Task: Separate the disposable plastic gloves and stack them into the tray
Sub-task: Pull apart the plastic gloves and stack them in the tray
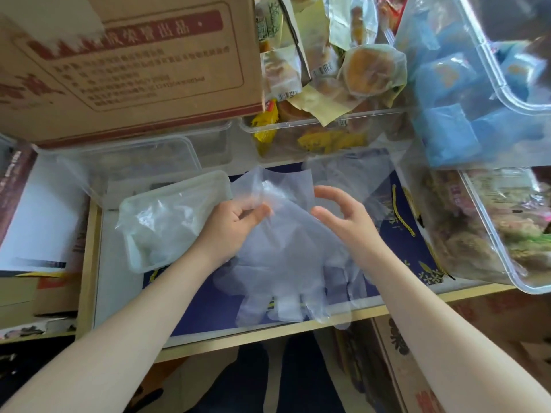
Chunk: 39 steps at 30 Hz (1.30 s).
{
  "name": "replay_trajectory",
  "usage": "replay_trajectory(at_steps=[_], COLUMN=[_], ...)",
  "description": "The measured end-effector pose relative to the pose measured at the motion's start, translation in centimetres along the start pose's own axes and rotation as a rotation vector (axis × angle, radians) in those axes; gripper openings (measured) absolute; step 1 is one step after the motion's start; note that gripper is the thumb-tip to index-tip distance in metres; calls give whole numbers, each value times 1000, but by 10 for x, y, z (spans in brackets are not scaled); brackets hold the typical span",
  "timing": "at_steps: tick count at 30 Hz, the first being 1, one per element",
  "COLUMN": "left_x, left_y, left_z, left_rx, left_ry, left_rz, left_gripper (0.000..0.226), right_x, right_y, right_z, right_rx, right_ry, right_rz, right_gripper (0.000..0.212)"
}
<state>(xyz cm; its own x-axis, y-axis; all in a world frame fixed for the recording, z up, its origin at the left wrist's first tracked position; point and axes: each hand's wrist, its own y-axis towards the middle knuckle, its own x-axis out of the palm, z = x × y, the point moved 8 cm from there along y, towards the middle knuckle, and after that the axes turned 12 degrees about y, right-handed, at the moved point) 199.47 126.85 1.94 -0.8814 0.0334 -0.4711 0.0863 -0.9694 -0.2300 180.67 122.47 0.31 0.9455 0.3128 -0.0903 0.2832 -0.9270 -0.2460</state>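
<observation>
A clear disposable plastic glove (286,263) hangs over the blue mat, cuff up and fingers down toward the table's front edge. My left hand (235,222) pinches its cuff between thumb and fingers. My right hand (343,216) hovers just right of the cuff with curved fingers apart, holding nothing. Another thin clear glove (351,174) lies flat on the mat behind my right hand. A translucent rectangular tray (131,257) sits to the left of my left hand, with crumpled clear gloves inside.
A cardboard box (125,64) stands at the back left above clear containers (143,162). Clear bins of wrapped pastries (369,73) and blue packets (447,123) crowd the back and right. The table's wooden front edge (268,338) runs below the glove.
</observation>
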Motion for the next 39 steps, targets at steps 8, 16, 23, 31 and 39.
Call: replay_trajectory(at_steps=[8, 16, 23, 31, 39], left_x=[-22, -80, -96, -53, -43], left_y=[3, 12, 20, -21, -20], left_z=[-9, -17, 30, 70, 48], left_rx=[-55, -115, 53, 172, -31], left_ry=[147, 196, 26, -205, -329], left_rz=[72, 249, 298, -84, -152], left_gripper=[12, 16, 30, 18, 19], right_x=[-11, 45, 106, 56, 64], right_y=[23, -29, -68, -31, -34], right_z=[-47, -128, -136, -155, -143], right_rx=[-195, -643, -303, -593, -578], right_ry=[-67, -600, -400, -554, -394], right_rz=[284, -69, -695, 88, -146], right_gripper=[9, 14, 6, 18, 4])
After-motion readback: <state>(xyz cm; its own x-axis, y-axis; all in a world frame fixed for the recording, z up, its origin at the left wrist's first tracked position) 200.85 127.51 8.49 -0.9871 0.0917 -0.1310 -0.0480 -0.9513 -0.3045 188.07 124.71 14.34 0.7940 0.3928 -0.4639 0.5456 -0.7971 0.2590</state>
